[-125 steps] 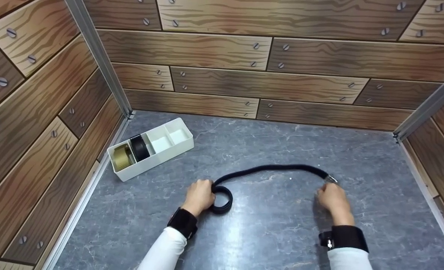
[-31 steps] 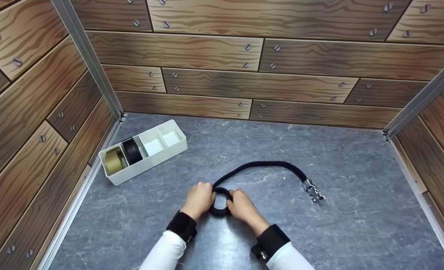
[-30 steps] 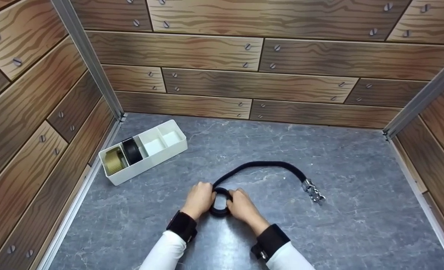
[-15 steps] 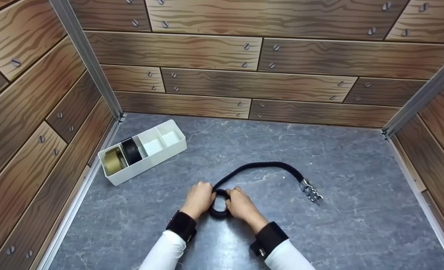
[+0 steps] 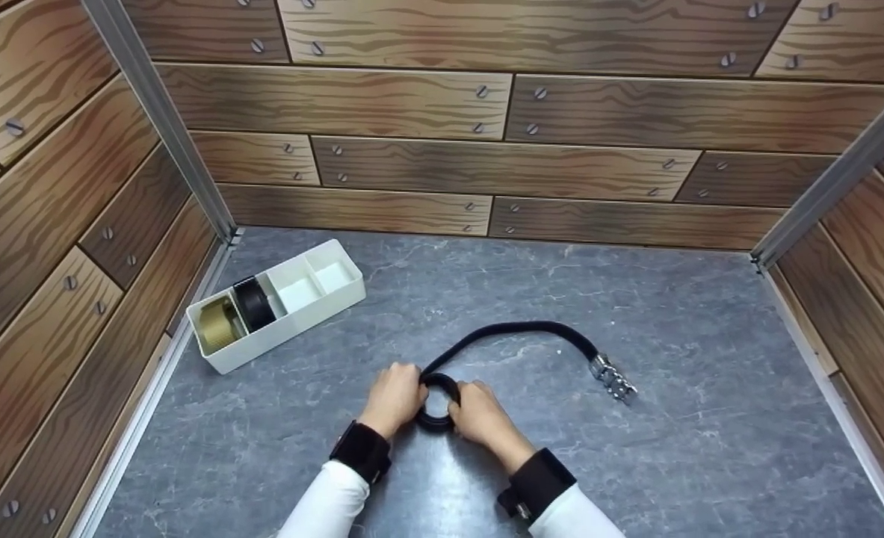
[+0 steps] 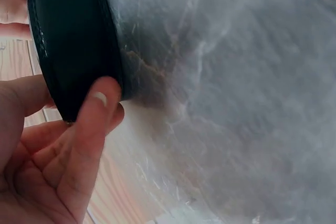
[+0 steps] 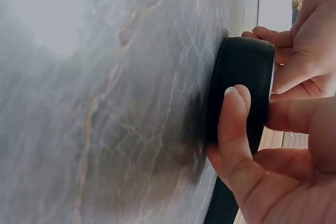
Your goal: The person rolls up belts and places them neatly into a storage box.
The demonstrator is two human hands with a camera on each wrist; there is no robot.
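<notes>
A black belt stands on its edge on the floor, partly rolled into a small ring-shaped coil. My left hand pinches the left side of this coil, where the loose strap leaves it. On the opposite side my right hand grips the coil between thumb and fingers. The strap arcs away to the right and ends in a shiny silver buckle. Stitching shows along the edge of the coiled belt in the left wrist view.
At the back left lies a white divided tray. It holds a gold roll and a black roll in separate compartments. Wood-patterned walls enclose the grey marbled floor.
My right hand has let go of the buckle end and come left to grip the coil. The buckle now lies farther left. Over the last second both hands stay at the coil.
</notes>
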